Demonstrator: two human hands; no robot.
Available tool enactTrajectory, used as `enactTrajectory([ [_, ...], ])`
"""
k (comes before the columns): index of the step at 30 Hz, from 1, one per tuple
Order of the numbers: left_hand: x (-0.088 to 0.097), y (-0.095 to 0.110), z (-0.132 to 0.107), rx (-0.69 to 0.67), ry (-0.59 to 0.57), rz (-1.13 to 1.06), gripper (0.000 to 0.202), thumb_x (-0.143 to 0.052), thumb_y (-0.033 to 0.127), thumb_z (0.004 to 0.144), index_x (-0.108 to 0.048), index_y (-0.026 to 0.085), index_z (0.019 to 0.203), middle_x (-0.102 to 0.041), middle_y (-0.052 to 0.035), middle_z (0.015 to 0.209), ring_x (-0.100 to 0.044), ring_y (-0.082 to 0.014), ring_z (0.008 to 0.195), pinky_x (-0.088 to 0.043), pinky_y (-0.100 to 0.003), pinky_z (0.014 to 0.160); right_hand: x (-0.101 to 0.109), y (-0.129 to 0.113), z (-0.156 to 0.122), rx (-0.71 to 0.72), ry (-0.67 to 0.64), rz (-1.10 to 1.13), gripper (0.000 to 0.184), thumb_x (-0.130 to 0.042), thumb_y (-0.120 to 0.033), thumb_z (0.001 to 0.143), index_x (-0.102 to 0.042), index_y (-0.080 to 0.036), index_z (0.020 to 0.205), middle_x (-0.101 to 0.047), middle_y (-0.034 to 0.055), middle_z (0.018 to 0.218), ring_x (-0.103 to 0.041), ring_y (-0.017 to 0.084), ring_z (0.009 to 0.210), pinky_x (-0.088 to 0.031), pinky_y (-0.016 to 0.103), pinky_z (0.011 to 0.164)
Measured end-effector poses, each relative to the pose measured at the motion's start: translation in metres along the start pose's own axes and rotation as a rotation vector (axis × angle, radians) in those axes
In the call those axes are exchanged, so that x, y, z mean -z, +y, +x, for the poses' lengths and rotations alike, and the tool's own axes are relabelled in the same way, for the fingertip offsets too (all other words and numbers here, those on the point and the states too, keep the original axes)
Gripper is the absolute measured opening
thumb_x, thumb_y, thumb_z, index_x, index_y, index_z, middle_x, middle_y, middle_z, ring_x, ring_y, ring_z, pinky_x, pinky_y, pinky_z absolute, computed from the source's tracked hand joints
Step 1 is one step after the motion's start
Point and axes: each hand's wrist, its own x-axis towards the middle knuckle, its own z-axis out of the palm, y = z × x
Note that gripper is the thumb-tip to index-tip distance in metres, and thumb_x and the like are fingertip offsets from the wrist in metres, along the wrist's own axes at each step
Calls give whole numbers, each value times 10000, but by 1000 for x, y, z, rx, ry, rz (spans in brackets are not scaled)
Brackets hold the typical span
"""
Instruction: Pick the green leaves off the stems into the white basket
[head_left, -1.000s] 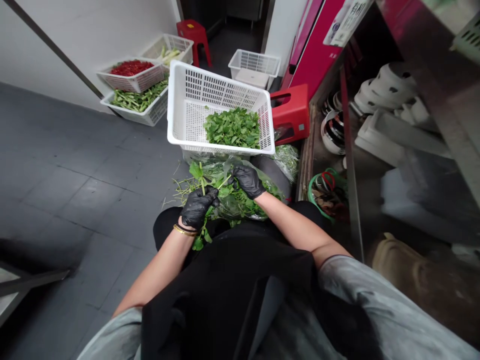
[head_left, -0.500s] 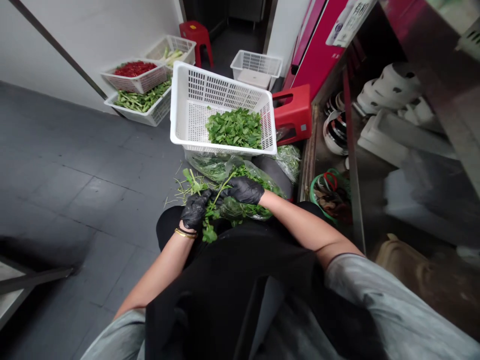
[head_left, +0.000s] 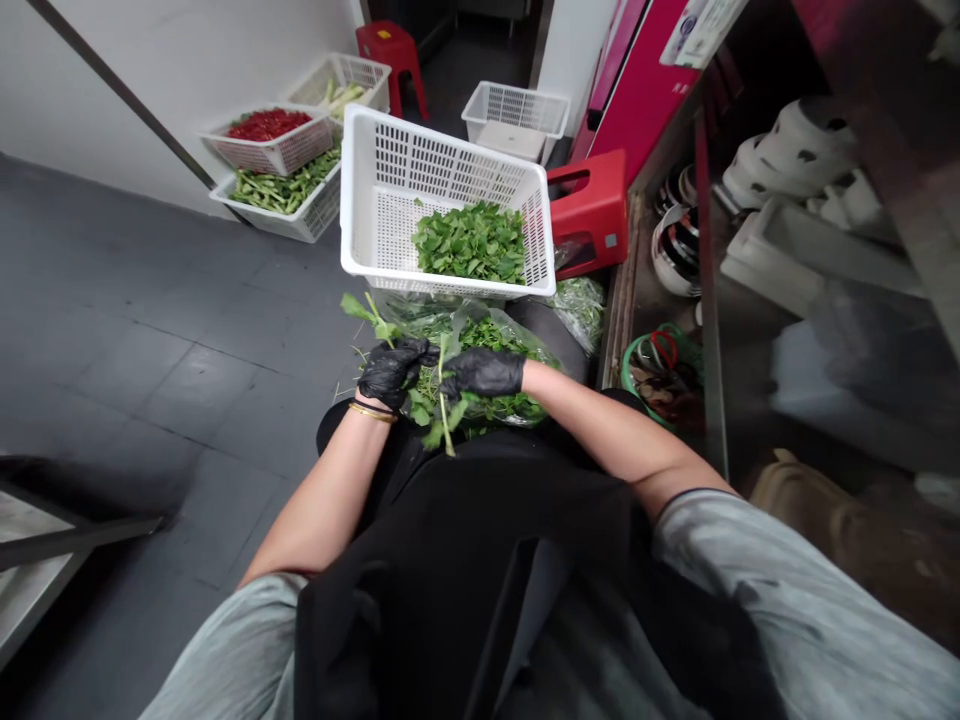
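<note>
My left hand, in a black glove, is closed around leafy green sprigs that stick up past the fingers. My right hand, gloved too, pinches a pale green stem with leaves at its lower end. The two hands are close together over my lap. Beneath and beyond them lies a clear plastic bag full of the same greens. Just past it, a white slotted basket holds a heap of picked leaves toward its right side. The fingertips are partly hidden.
At the back left stand white baskets with red chillies, green stalks and pale stalks. A red stool lies beside the leaf basket. A metal shelf with containers runs along the right. A metal frame is at lower left.
Both hands have shifted slightly upward in view. The stem at my right hand has swung from slanting to nearly upright, leaves downward. The sprigs in my left hand tilt further left.
</note>
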Motion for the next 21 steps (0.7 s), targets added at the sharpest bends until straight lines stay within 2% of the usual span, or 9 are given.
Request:
enactTrajectory([
  [3, 9, -4, -1, 12, -42, -66, 192, -749, 284, 583, -669, 114, 625, -663, -72, 600, -332, -34, 343, -204, -199, 338, -17, 7, -17, 15, 54, 74, 188, -508, -215, 883, -668, -136, 823, -676, 39, 781, -597, 132, 705, -460, 241, 680],
  [5, 7, -5, -7, 56, -109, -21, 219, -769, 304, 592, -662, 115, 618, -624, -53, 538, -326, -38, 336, -202, -204, 336, -17, 9, -21, -22, 98, 46, 199, -492, -205, 883, -678, -144, 846, -687, 42, 816, -609, 137, 731, -455, 241, 692],
  [8, -5, -5, -16, 43, -157, 67, 209, -818, 247, 532, -665, 129, 612, -614, -27, 541, -473, -83, 427, -344, -213, 407, -10, 5, -13, -118, 62, -101, 180, -537, -224, 861, -695, -149, 818, -693, 49, 798, -603, 147, 709, -433, 243, 673],
  [11, -12, -5, -16, -43, -123, 58, 202, -824, 180, 477, -651, 134, 570, -615, -17, 560, -541, -103, 516, -425, -221, 496, -10, -4, -2, -170, 55, -219, 170, -565, -235, 856, -703, -136, 846, -702, 79, 834, -607, 159, 723, -416, 247, 669],
  [14, -4, -6, -9, -60, -27, -13, 191, -781, 247, 540, -625, 138, 560, -549, 10, 480, -423, -63, 398, -309, -203, 388, -23, -12, -8, -129, 136, -260, 183, -548, -240, 872, -693, -143, 928, -705, 91, 889, -611, 159, 755, -408, 250, 681],
  [17, 9, -5, -4, -57, 46, -75, 200, -761, 285, 567, -641, 129, 605, -485, 34, 416, -327, -45, 334, -203, -203, 346, -29, -16, -31, -51, 150, -112, 182, -586, -310, 846, -683, -156, 853, -690, 50, 779, -583, 131, 661, -400, 240, 631],
  [18, 11, -4, -4, -64, 56, -78, 202, -763, 284, 567, -642, 127, 605, -472, 38, 405, -318, -44, 328, -195, -205, 345, -27, -16, -38, -58, 214, -7, 206, -595, -345, 836, -673, -155, 812, -678, 37, 736, -571, 123, 630, -401, 238, 613],
  [21, 9, 0, -7, -92, 46, -55, 191, -758, 283, 572, -647, 130, 601, -502, 25, 421, -318, -44, 329, -192, -213, 347, -15, -14, -49, -155, 516, 388, 291, -590, -440, 824, -631, -163, 748, -657, 21, 687, -554, 116, 585, -429, 248, 580],
])
